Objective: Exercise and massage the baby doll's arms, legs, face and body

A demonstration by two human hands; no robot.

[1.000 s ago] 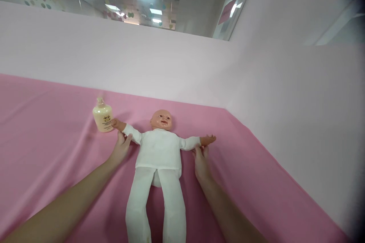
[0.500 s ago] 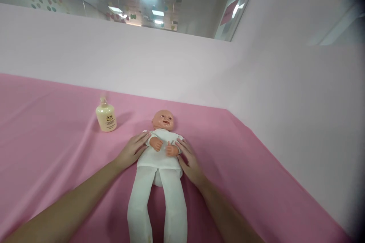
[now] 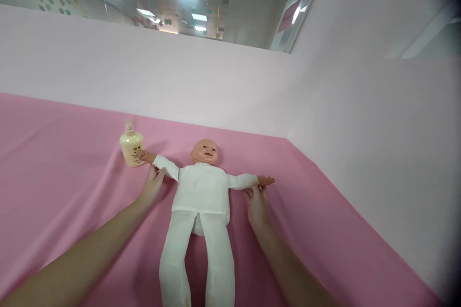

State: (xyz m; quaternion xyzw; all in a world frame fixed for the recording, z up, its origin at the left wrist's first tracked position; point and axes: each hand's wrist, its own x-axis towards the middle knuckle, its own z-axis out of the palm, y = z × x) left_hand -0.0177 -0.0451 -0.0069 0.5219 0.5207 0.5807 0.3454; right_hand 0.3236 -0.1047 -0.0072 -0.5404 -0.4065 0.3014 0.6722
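Note:
A baby doll (image 3: 202,189) in a white top and white trousers lies on its back, head away from me, both arms stretched out sideways. My left hand (image 3: 154,183) is closed on the doll's arm at the left, near the wrist, with the fingertips partly hidden under the sleeve. At the right, my right hand (image 3: 257,204) grips the other arm near its wrist, fingers partly behind the sleeve. The doll's left-side hand overlaps the front of a cream-coloured pump bottle (image 3: 130,146) in this view; I cannot tell whether they touch.
A pink sheet (image 3: 72,153) with soft folds covers the surface under the doll. Behind it stands a pale wall (image 3: 162,72) with a window (image 3: 245,5) above, and another pale wall (image 3: 378,129) runs along the right side.
The doll's arms, folded over its chest before, are now spread out to both sides. My hands have moved outward from its upper arms to near its wrists.

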